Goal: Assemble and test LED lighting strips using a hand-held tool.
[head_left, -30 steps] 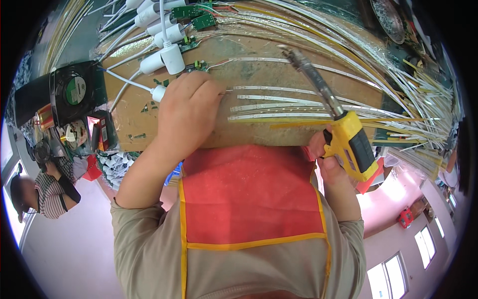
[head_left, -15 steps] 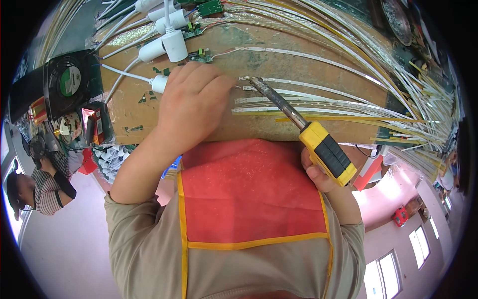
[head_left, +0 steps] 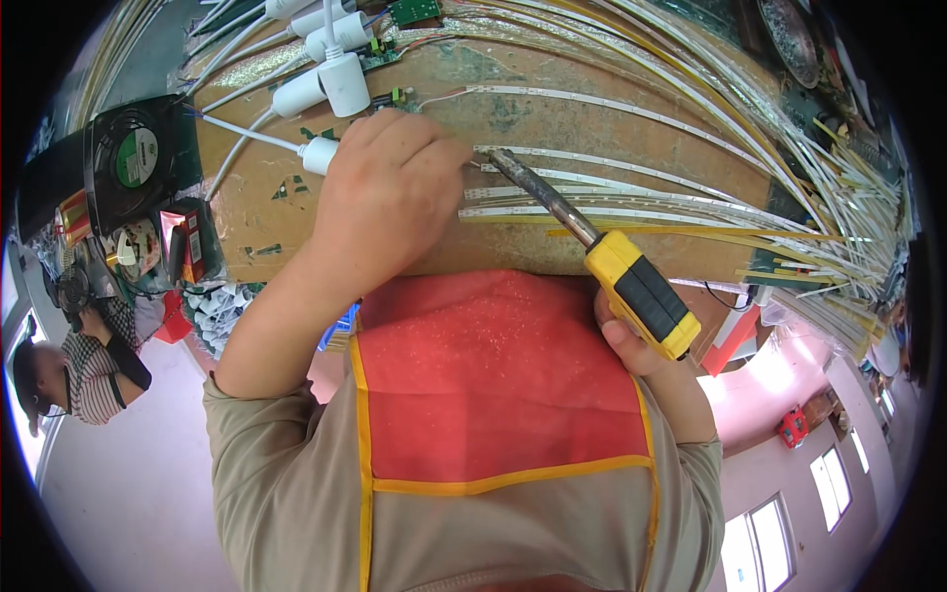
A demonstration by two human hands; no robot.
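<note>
Black housing marks the far left: a square fan (head_left: 133, 163) with a round green centre sits at the table's left end, with small red and yellow boxes (head_left: 187, 252) just below it. Lower left, apart from my own arms, another person in a striped top (head_left: 94, 360) is at their own work.

Moving right, I see white cylindrical lamp housings (head_left: 330, 74) lying on the brown table (head_left: 612, 109), each with a thin white tube running off to the left, and small green circuit boards (head_left: 414, 10) near the top edge.

My left hand (head_left: 390, 197) rests knuckles-up on the table, the fingers (head_left: 439, 148) curled narrow and pressed down at the left ends of several thin white light strips (head_left: 631, 163). I cannot tell for sure whether they pinch one strip or only pin it flat.

Just beside those fingertips, the dark metal tip of the soldering iron (head_left: 592, 242) touches or nearly touches the end of one strip. Its shaft slants down to the right into a yellow and black handle, and my right hand (head_left: 631, 340) is closed around the lower end of that handle, mostly hidden under it.

Further right, the strips fan across the table in long curved lines and bunch into a thick pale bundle (head_left: 848, 197) at the far right edge. A red apron panel with yellow trim (head_left: 493, 385) fills the lower middle.
</note>
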